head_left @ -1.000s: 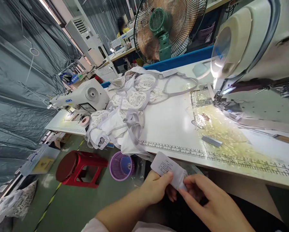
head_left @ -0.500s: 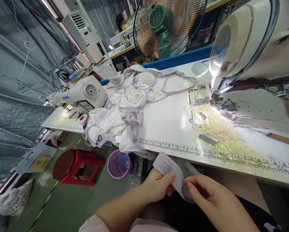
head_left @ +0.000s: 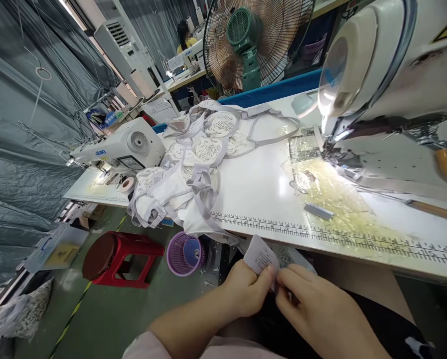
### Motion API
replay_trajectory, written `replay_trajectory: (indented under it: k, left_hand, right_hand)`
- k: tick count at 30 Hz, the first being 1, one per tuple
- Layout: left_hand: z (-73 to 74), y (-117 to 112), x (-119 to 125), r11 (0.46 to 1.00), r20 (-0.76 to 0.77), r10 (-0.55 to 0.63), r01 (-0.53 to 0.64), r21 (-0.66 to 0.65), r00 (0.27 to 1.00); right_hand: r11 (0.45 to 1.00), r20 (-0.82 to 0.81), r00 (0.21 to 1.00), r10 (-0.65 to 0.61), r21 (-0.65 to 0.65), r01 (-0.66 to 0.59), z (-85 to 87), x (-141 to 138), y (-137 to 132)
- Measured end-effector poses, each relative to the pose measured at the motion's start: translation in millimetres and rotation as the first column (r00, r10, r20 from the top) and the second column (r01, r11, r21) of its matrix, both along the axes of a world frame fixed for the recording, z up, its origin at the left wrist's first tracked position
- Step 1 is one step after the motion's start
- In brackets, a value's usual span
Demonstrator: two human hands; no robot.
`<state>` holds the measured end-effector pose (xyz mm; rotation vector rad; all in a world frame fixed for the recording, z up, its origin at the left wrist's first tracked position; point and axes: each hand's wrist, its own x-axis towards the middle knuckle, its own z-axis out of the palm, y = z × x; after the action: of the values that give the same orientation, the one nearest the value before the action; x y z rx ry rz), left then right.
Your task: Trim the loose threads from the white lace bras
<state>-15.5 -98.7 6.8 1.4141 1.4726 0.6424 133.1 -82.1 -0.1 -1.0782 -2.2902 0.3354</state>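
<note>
Just below the table's front edge, my left hand [head_left: 247,289] is closed on a white printed fabric label [head_left: 259,255], its thumb across the label's lower part. My right hand [head_left: 309,301] pinches the label's other end, thumb and forefinger pressed together close to the left thumb. The part of the label between the hands is mostly hidden by the fingers. Behind the hands hangs a clear plastic bag [head_left: 292,258], partly covered. On the table to the left lies a heap of white lace bras [head_left: 193,169], one strap trailing over the edge toward my hands.
A sewing machine [head_left: 358,75] with its lamp lit stands at the right. A grey metal bar [head_left: 319,211] lies on the table. Another sewing machine [head_left: 133,147] is at the left, a large fan [head_left: 245,45] behind. Below are a red stool [head_left: 133,259] and a purple basket [head_left: 176,267].
My right hand has moved left, up against my left hand. The label's hanging end has been drawn in between the fingers, and the view has shifted slightly.
</note>
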Motion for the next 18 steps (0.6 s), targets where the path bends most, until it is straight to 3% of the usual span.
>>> replay_trajectory:
  k: [3,7,10,12,15,18]
  left_hand:
    - [3.5,2,-1,1.000,-0.037,-0.001,0.002,0.014,0.999]
    - [5.4,3,-5,0.999,-0.025,0.021,-0.022,-0.026,0.999]
    - [4.5,4,-8,0.999,0.013,0.024,-0.024,-0.044,1.000]
    - [4.4,5,-8,0.998,0.058,0.014,-0.011,-0.055,0.998]
    - [6.2,8,-9,0.993,0.145,0.003,0.014,-0.116,0.989]
    - [9.4,11,-14,0.972,0.244,-0.033,0.088,-0.220,0.969]
  right_hand:
    - [0.998,-0.026,0.998,-0.064,-0.022,0.064,-1.0,7,4]
    - [0.950,-0.113,0.957,-0.266,-0.201,0.240,-2.4,31,13]
    - [0.910,-0.135,0.934,-0.331,-0.309,0.278,-5.3,49,19]
    - [0.909,-0.206,0.931,-0.301,-0.358,0.214,-7.1,55,20]
    - [0.911,-0.391,0.917,-0.074,-0.400,-0.098,-3.9,51,16]
    - [0.809,-0.402,0.896,0.187,-0.455,-0.372,6.2,39,11]
